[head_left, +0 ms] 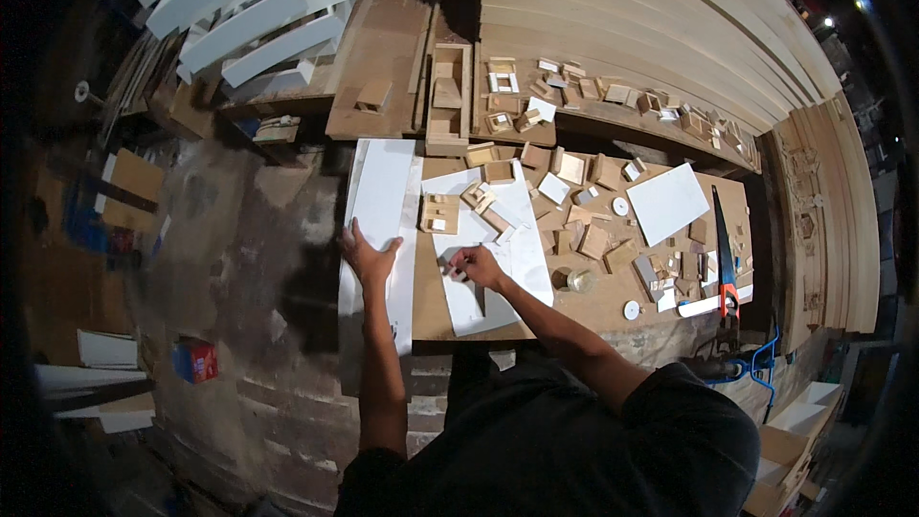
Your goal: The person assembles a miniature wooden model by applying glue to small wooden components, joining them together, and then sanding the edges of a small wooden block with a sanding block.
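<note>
A long white board (385,177) lies lengthwise at the left side of the workbench, its near end jutting past the bench edge. My left hand (369,254) rests across this board, thumb spread to the right and fingers at its left edge. Just right of it, my right hand (477,266) is closed in a pinch above a white sheet (466,306). Whatever sits between those fingertips is small and dark, too unclear to name. Beyond the right hand are a small wooden block assembly (439,214) and small wooden pieces (488,209).
Many wood offcuts (593,241), a white panel (668,204), a glass jar (580,280) and a handsaw (725,249) with an orange handle cover the bench's right half. Stacked planks (632,19) rise behind. White slatted pieces (273,24) lie far left; a red box (196,361) stands on the floor.
</note>
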A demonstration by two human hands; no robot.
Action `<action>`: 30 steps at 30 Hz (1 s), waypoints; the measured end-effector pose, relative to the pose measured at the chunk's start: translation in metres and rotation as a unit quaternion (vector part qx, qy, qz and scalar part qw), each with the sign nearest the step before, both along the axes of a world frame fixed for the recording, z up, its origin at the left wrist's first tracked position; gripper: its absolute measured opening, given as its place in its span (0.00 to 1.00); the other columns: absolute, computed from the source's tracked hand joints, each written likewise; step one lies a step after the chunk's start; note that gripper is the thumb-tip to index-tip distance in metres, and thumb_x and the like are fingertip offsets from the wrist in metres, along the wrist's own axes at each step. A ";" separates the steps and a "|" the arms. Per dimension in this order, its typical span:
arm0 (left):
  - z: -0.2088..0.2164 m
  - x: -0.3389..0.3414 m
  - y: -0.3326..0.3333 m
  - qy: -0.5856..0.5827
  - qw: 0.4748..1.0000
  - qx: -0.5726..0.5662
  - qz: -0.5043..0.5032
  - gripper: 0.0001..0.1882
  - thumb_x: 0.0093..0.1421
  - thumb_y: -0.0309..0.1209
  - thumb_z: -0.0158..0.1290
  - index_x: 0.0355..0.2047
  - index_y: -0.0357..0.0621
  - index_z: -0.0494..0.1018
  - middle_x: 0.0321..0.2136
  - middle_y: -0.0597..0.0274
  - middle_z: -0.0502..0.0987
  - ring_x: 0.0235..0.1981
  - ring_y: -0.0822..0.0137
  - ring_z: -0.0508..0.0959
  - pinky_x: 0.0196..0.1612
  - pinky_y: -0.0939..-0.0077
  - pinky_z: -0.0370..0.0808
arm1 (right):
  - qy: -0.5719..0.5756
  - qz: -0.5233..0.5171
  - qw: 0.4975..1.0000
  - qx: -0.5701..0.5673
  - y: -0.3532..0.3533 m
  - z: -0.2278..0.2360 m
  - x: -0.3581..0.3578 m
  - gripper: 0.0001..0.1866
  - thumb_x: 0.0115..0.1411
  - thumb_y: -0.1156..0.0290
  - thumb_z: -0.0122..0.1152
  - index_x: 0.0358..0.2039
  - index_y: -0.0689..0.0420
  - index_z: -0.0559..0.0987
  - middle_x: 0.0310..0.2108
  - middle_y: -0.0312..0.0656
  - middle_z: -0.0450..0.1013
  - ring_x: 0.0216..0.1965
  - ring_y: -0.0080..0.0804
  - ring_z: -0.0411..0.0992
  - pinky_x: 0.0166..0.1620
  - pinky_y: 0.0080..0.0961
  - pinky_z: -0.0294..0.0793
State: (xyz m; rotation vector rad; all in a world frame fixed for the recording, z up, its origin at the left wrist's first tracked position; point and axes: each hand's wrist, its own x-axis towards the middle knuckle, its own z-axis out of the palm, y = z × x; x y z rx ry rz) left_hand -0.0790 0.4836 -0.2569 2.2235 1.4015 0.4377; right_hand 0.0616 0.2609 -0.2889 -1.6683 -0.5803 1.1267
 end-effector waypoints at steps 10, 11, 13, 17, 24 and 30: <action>0.288 -0.027 -0.170 -0.549 0.803 -0.161 -0.166 0.19 0.58 0.39 0.66 0.42 0.39 0.75 0.40 0.58 0.77 0.39 0.65 0.75 0.45 0.65 0.74 | 0.040 -0.019 0.999 0.002 -0.150 0.062 -0.052 0.27 0.75 0.52 0.47 0.24 0.60 0.75 0.19 0.37 0.73 0.21 0.24 0.71 0.28 0.24 0.71; 0.310 -0.030 -0.177 -0.554 0.779 -0.155 -0.249 0.16 0.60 0.38 0.65 0.41 0.41 0.75 0.37 0.59 0.77 0.36 0.65 0.75 0.40 0.65 0.74 | 0.041 -0.018 0.999 -0.013 -0.159 0.068 -0.053 0.29 0.74 0.50 0.48 0.22 0.60 0.75 0.17 0.37 0.72 0.20 0.23 0.71 0.28 0.25 0.71; 0.353 -0.033 -0.194 -0.551 0.705 -0.161 -0.416 0.11 0.63 0.36 0.61 0.39 0.45 0.74 0.31 0.61 0.77 0.29 0.65 0.74 0.29 0.67 0.73 | 0.032 -0.010 0.999 -0.025 -0.172 0.074 -0.051 0.30 0.73 0.49 0.50 0.19 0.59 0.74 0.15 0.35 0.71 0.19 0.21 0.69 0.27 0.24 0.70; 0.410 -0.007 -0.257 -0.573 0.603 -0.217 -0.510 0.10 0.64 0.31 0.60 0.46 0.50 0.76 0.29 0.61 0.82 0.27 0.67 0.78 0.26 0.70 0.75 | 0.002 0.011 1.000 -0.003 -0.193 0.090 -0.027 0.29 0.73 0.51 0.53 0.19 0.58 0.74 0.15 0.34 0.71 0.19 0.18 0.68 0.26 0.22 0.67; 0.478 0.032 -0.370 -0.524 0.589 -0.315 -0.528 0.22 0.58 0.54 0.60 0.35 0.48 0.74 0.24 0.52 0.81 0.16 0.65 0.73 0.24 0.65 0.74 | 0.019 -0.079 0.994 0.071 -0.253 0.106 0.013 0.19 0.72 0.60 0.57 0.26 0.59 0.75 0.22 0.34 0.75 0.22 0.17 0.70 0.26 0.19 0.68; 0.440 0.056 -0.437 -0.455 0.642 -0.246 -0.566 0.10 0.61 0.28 0.62 0.43 0.45 0.79 0.28 0.60 0.81 0.23 0.68 0.79 0.23 0.76 0.75 | 0.003 -0.114 0.990 0.086 -0.326 0.110 0.057 0.13 0.71 0.64 0.58 0.37 0.62 0.80 0.28 0.36 0.79 0.25 0.18 0.74 0.28 0.19 0.72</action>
